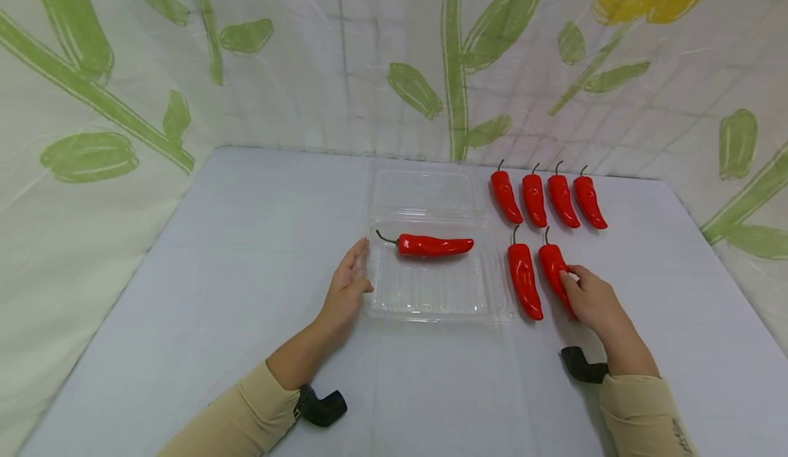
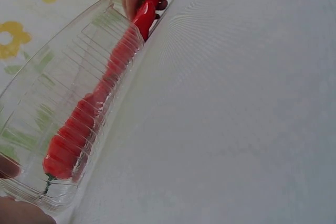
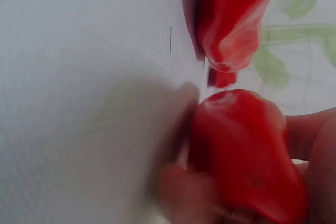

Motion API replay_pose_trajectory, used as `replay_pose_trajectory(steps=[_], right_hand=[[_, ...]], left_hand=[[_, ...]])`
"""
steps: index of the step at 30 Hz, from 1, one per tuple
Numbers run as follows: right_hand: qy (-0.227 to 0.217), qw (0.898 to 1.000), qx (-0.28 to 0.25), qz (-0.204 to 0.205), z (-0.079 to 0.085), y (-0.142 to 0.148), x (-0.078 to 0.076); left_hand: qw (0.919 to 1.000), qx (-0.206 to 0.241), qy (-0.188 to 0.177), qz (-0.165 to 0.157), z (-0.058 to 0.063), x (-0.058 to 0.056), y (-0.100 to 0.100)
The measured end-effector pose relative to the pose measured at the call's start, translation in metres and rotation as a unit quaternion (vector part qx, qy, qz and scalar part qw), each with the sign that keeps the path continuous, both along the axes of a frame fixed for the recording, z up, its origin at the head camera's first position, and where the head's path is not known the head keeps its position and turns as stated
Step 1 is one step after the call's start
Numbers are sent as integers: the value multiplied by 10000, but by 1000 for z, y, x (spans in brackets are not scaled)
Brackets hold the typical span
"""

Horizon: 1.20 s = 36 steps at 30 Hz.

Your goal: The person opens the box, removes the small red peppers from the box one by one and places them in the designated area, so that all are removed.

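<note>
A clear hinged plastic box (image 1: 431, 319) lies with its lid folded back on the table. One red chili pepper (image 1: 436, 245) rests crosswise inside it, stem to the left. My left hand (image 1: 346, 286) grips the box's left wall, thumb at the rim; the left wrist view shows fingers (image 2: 23, 212) at that end. To the right of the box, my right hand (image 1: 591, 297) pinches the lower part of another red chili pepper (image 1: 552, 263). In the right wrist view this pepper (image 3: 244, 156) sits between thumb and fingers, low over the table. Beside it lies a further chili pepper (image 1: 524, 280).
Several red chili peppers (image 1: 561, 200) lie in a row at the back right, stems away from me. The white tabletop (image 1: 246, 238) meets a hanging cloth (image 1: 308, 67) printed with flowers along its back edge. A black wrist mount (image 1: 323, 408) sticks out from the left sleeve.
</note>
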State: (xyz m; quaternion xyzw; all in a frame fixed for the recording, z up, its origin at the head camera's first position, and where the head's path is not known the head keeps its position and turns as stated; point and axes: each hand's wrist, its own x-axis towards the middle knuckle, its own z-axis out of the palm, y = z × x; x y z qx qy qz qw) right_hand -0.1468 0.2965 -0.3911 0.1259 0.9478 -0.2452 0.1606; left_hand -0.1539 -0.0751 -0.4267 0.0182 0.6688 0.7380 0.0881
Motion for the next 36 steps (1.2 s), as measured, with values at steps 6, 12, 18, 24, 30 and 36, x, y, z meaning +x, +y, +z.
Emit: replay_pose_trajectory(steps=[6,12,18,24,30,36], right_hand=[[-26,9994,341,35,-1,0,-2],[-52,9994,337,28,-1,1,-1],[-37,9995,309,13,-1,0,-2],[-1,9994,356,-46,-2,0,-3],[20,9992,396,-98,-3,-1,-2],[4,9993,369,-103,0,-1,-1]], left_hand=[[10000,-13,23,20,0,-1,0],[10000,-23,89,-11,-1,-3,1],[10000,5,37,15,0,-2,1],[10000,-78,-36,48,1,-1,0],[9999,-89,-97,69,2,0,0],[9999,-30,-79,57,2,0,0]])
